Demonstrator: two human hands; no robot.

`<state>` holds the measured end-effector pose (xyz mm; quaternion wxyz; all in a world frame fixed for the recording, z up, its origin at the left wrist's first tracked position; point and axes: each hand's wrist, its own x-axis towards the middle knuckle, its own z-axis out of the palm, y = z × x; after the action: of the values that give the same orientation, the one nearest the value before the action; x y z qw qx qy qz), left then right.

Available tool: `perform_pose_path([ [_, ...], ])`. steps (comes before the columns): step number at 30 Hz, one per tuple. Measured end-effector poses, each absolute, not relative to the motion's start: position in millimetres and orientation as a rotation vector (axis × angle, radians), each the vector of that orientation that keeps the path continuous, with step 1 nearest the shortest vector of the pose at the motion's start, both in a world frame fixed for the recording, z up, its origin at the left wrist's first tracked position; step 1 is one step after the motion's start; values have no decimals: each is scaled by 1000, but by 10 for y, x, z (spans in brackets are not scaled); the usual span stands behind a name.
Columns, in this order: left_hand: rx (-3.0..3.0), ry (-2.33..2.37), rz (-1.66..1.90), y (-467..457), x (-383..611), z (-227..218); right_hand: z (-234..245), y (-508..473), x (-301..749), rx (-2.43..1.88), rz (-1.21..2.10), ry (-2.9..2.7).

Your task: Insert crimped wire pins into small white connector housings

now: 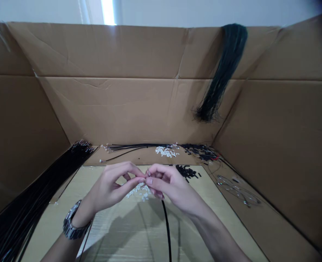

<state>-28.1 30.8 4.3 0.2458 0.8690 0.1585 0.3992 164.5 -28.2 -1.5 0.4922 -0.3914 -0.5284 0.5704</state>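
Observation:
My left hand (119, 185) and my right hand (166, 182) meet at the fingertips over the board. A black cord (166, 225) runs down from under my right hand's fingers towards the near edge. Thumb and forefinger of my left hand are pinched together; what lies between them is too small to make out. At the meeting point a tiny shiny end shows above the right thumb. Beneath the hands lie small white pieces (145, 196), partly hidden. Just beyond the right hand is a pile of short black pieces (188, 172).
Cardboard walls (108, 109) enclose the work board (117, 233). A thick bundle of black cords (48, 185) lies left. Along the back are more cords (128, 146), white pieces (166, 151) and black pieces (201, 151). Dark strands (223, 69) hang over the wall; eyeglasses (237, 191) lie right.

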Motion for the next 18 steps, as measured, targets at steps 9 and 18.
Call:
perform_pose_path([
  [9,2332,422,1103,204,-279,32,-116,-526,1490,-905,1383,-1015],
  [18,2359,339,1204,149,-235,-9,-129,-608,1428,-852,1363,-973],
])
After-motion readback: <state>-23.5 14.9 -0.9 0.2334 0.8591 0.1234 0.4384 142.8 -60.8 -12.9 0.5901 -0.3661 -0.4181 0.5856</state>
